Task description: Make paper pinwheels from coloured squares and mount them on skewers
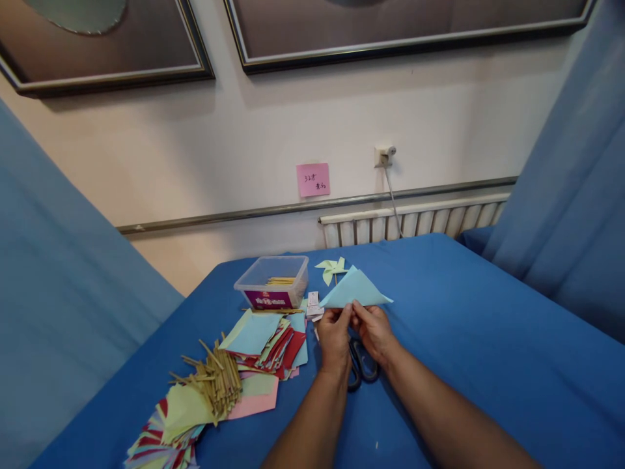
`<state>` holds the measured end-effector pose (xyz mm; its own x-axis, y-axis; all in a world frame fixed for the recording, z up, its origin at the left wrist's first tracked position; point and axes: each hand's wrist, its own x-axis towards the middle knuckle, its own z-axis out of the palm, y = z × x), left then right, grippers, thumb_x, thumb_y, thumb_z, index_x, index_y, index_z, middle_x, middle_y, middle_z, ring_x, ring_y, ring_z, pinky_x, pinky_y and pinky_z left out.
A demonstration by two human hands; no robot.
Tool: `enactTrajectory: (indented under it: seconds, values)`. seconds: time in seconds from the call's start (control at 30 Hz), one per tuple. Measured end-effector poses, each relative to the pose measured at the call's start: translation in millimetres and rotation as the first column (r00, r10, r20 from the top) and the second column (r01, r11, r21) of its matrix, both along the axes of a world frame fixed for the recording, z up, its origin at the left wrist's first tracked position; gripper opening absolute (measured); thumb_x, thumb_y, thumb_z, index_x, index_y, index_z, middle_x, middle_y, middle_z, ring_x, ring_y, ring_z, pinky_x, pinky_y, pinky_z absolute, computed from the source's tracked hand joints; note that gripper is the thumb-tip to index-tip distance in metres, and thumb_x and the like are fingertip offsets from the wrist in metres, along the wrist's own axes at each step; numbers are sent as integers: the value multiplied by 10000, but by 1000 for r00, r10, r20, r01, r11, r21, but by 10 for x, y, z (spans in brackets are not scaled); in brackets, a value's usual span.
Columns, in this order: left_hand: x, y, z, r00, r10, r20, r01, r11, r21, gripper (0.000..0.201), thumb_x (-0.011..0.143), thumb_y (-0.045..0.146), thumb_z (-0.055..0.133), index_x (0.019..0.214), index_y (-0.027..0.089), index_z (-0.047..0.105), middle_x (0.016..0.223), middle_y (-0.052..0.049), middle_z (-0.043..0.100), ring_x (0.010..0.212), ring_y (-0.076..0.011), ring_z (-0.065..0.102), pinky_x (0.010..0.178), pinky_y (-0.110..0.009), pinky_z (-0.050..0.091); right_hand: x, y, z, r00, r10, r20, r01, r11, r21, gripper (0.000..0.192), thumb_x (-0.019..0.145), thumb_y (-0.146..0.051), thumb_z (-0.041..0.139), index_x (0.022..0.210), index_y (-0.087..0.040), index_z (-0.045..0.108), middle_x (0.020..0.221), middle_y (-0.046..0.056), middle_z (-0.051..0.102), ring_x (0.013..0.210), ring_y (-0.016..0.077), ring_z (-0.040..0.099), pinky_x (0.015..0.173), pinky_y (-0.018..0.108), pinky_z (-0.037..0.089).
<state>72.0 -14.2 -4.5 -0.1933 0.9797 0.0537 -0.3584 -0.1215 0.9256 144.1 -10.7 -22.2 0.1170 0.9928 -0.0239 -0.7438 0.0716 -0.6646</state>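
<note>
My left hand (334,335) and my right hand (374,329) meet over the middle of the blue table (463,339). Both pinch the near edge of a light blue paper (355,288) folded into a triangle, held tilted up above the table. Black scissors (361,368) lie on the cloth under and between my wrists. A pale yellow paper pinwheel (332,268) rests just behind the folded paper.
Left of my hands lies a spread of coloured paper squares (266,342) and a heap of thin sticks (217,381). A clear plastic box (273,281) holding sticks stands behind them. Blue curtains hang at both sides; a radiator (415,221) lines the wall.
</note>
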Motion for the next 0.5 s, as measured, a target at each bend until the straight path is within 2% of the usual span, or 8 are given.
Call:
enactTrajectory:
  seconds: [0.1,0.23,0.5]
  values:
    - [-49,4,38,996,70,-58,-70,998,-1,311,593,392,809,684,145,643,653,-3,646,617,-126,561,648,-256,441,61,-29,-8,1000,-19,-10,19,999,-43,342,588,-412,868,596,-146,653,556,-14,585,492,75,468,495,210,388]
    - [-143,29,94,974,174,-146,-175,985,12,322,595,401,805,607,155,597,564,49,550,541,-86,458,588,-228,395,117,-52,25,998,-53,-26,51,997,-62,335,524,-351,902,610,-140,657,584,-15,596,497,73,461,485,208,384]
    - [-210,92,125,967,205,-151,-197,978,65,294,633,411,782,685,154,649,654,10,615,626,-118,544,645,-246,439,107,-51,45,995,-90,-29,87,993,-84,332,518,-337,903,626,-146,654,585,-18,595,495,76,462,479,213,372]
